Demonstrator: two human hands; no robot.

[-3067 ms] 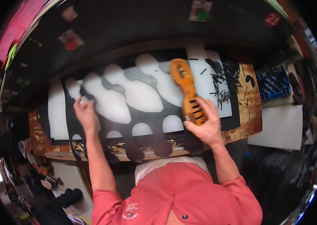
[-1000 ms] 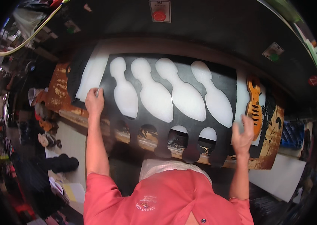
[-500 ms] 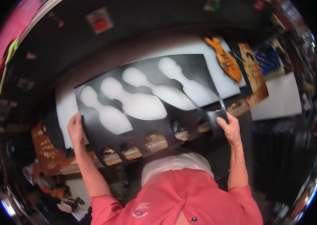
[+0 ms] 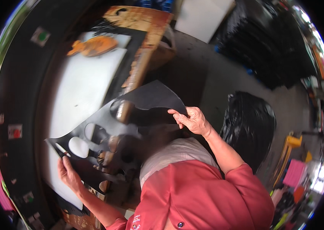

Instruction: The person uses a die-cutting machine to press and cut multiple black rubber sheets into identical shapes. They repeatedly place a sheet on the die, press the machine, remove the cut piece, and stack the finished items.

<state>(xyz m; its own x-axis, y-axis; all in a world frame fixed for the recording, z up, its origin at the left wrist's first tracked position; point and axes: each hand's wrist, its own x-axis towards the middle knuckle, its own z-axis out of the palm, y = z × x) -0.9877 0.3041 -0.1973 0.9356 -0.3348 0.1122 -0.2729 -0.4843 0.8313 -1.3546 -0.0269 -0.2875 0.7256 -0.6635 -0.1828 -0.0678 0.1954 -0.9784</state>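
A thin black sheet (image 4: 150,94) with several cut-out holes, some sole-shaped a moment ago, hangs bent in front of me. My right hand (image 4: 194,120) pinches its edge at the right, thumb and fingers closed on it. At the lower left, my left hand (image 4: 69,174) holds the opposite end between thumb and fingers. The sheet is lifted off a white board (image 4: 85,84), and its lower part is smeared by motion. On the far end of that board lies an orange sole-shaped cutting die (image 4: 97,46), out of reach of both hands.
A worn wooden table (image 4: 135,19) supports the board. Along the left runs a dark machine beam (image 4: 20,99). To my right, a black plastic bag (image 4: 248,126) stands on the floor, with a large dark pile (image 4: 261,42) beyond it. A white panel (image 4: 200,17) is at the top.
My view has turned to the right, away from the machine. The sheet, spread over the white board before, is now raised off it and bent, still between both hands.
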